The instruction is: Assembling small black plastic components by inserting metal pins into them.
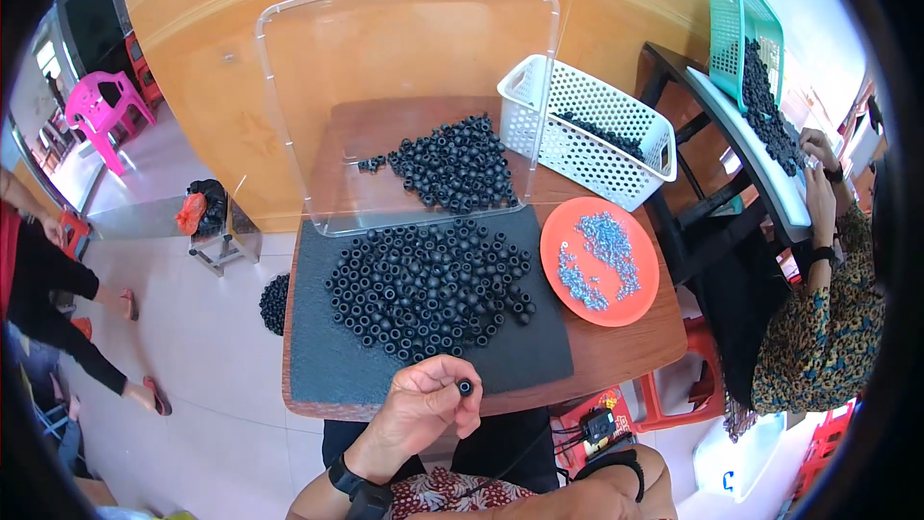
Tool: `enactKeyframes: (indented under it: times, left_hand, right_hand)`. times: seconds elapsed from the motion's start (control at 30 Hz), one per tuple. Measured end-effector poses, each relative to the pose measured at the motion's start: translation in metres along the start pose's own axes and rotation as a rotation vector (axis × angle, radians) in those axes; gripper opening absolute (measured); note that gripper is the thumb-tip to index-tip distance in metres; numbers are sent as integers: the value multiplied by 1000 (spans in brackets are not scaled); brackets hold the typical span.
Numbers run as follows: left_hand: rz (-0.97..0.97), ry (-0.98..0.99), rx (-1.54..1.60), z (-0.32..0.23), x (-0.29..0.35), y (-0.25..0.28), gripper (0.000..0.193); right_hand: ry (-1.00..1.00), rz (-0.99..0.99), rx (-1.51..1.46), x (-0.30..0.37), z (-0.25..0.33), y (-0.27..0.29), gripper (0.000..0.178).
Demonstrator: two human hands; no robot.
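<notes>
My left hand [428, 405], with a dark watch on its wrist, is raised over the table's near edge. Its thumb and fingers pinch a small black hollow round piece [466, 387]. Just beyond it, a heap of similar black pieces [423, 289] is spread over a dark mat [322, 366]. Another pile of them [457, 164] shows through a clear rimmed plastic panel [318, 87] at the back. To the right, an orange plate [561, 295] holds small shiny bluish bits [608, 242]. A bent right arm shows along the lower edge; my right hand is out of sight.
A white perforated basket [597, 159] with black pieces stands at the table's back right. At the right, a co-worker's hands [820, 159] are at a second table with black pieces and a green basket [746, 34]. A stool [223, 246] and another person stand left.
</notes>
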State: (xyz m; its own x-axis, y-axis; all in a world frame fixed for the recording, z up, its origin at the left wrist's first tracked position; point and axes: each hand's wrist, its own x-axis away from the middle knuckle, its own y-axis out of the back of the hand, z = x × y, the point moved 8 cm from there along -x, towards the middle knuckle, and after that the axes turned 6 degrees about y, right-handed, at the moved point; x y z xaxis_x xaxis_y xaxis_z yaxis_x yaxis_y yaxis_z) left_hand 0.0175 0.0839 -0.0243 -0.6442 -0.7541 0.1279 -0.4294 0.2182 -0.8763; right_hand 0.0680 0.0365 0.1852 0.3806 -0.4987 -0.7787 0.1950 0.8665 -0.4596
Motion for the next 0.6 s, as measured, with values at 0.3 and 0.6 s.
enactKeyframes:
  times: [0.3, 0.6]
  left_hand:
    - [51, -34, 28, -17, 8, 14, 18]
    - [130, 0, -14, -14, 7, 18, 21]
  right_hand:
    - [-398, -325, 1024, -17, -17, 146, 7]
    - [-456, -165, 1663, -53, -71, 300, 17]
